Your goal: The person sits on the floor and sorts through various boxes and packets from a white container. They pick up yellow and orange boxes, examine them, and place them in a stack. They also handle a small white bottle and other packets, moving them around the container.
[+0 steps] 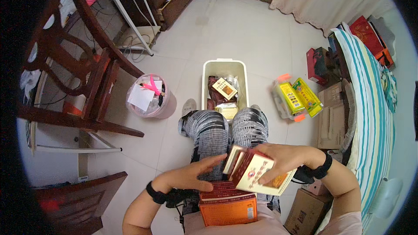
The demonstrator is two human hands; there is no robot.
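Several flat cream and maroon boxes with printed writing (248, 182) are gripped in my right hand (284, 160), above my lap. My left hand (196, 171) has its fingers apart, just left of that bunch, with nothing held. Below my left hand, a row of similar maroon boxes with an orange one (228, 209) in front rests on my lap against my shirt. Between my feet stands a cream plastic bin (245, 81); in it lie a cream printed box (224, 88), dark red packaging and a yellowish pack.
A pink waste bin (166, 107) stands at left beside a wooden chair (107, 42). At right are a clear container with orange latches (284, 104), yellow-green packs (307, 96), cardboard boxes (329, 114) and a bed with a striped cover (369, 104).
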